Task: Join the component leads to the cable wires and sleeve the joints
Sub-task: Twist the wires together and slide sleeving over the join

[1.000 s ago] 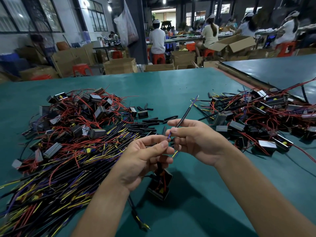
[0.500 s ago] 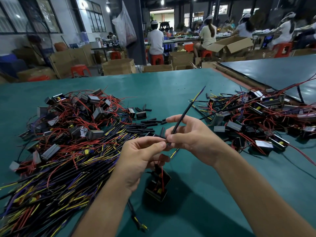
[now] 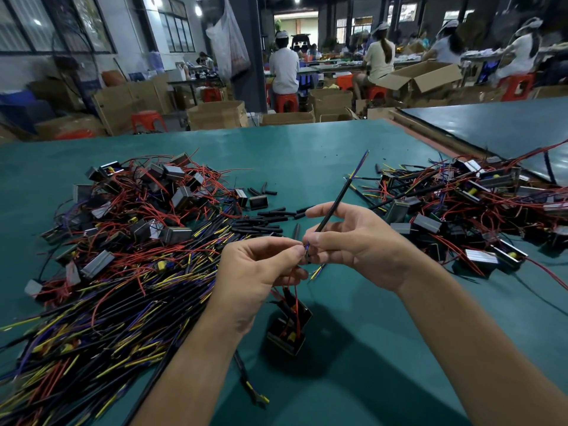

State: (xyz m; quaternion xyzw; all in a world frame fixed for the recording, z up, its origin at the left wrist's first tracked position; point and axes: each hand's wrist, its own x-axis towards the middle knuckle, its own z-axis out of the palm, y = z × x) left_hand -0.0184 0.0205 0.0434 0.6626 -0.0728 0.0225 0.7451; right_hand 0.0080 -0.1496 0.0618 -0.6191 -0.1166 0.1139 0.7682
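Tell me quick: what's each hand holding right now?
Left hand: closed, pinching the component's red leads.
Right hand: closed, gripping the black cable.

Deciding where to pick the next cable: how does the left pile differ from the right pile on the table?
The left pile is larger in view and comes nearer the camera; the right pile is smaller and lies farther back. The left pile has a broad spread of long black cables with yellow and purple ends; the right pile is mostly boxy components. Both hold components with red leads.
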